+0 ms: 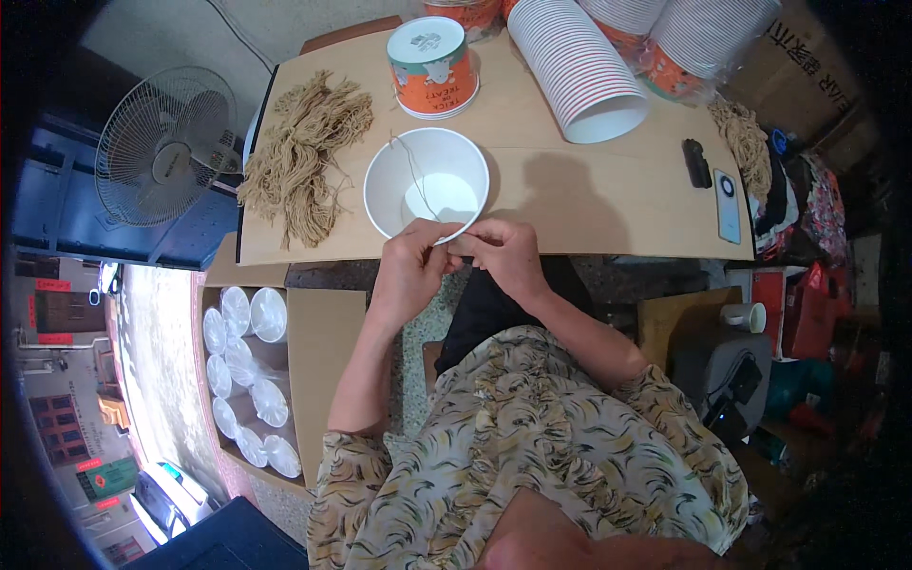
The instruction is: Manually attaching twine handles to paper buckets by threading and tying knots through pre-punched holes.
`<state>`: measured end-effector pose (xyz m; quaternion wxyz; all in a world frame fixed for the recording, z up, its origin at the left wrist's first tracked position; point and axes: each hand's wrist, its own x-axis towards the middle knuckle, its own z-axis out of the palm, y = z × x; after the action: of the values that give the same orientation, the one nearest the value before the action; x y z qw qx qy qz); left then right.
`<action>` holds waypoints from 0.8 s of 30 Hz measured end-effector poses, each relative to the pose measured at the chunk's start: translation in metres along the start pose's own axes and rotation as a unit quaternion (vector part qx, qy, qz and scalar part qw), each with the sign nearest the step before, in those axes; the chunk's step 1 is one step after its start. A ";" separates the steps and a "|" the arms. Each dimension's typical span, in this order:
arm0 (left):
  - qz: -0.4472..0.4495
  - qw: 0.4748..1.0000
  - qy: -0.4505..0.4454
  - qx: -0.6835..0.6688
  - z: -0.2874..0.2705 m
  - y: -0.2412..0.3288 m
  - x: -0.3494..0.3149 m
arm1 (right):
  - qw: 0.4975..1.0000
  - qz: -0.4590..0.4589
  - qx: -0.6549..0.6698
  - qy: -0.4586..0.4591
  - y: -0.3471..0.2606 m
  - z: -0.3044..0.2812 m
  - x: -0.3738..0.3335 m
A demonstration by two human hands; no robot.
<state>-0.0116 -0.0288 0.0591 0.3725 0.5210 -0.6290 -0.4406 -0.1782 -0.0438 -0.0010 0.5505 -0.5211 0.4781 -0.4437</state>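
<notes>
A white paper bucket (380, 190) stands tilted at the table's near edge, its open mouth toward me. My left hand (410, 271) is closed on the bucket's near rim, thumb over the edge. Close beside it, my right hand (508, 261) pinches at the same rim; what lies between its fingertips is too small to make out. A thin tan string (415, 169) trails across the inside of the bucket from the far rim toward my fingers. Beyond it sits an upside-down orange and green printed paper bucket (435, 87). To the left lies a heap of tan strings (309, 142).
A long stack of nested paper buckets (578, 71) lies at the back right. Toward the table's right end are a phone (728, 209) and a small black object (695, 163). A fan (169, 147) stands left, above an open carton (323, 370) holding plastic-wrapped bucket stacks.
</notes>
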 end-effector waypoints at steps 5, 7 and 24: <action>0.021 1.000 0.007 -0.018 0.001 -0.012 0.002 | 0.997 -0.057 0.047 0.001 0.018 0.001 0.003; 0.027 1.000 -0.003 -0.003 -0.002 -0.010 0.003 | 0.998 -0.049 0.043 -0.006 0.010 -0.002 0.001; -0.038 0.995 -0.075 -0.051 -0.017 -0.010 0.017 | 0.887 0.204 0.377 -0.173 0.002 -0.038 -0.004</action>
<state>0.0041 -0.0492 0.0554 0.3334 0.4905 -0.6113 -0.5241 -0.2161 -0.0453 -0.0029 0.8578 -0.2334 0.2677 -0.3716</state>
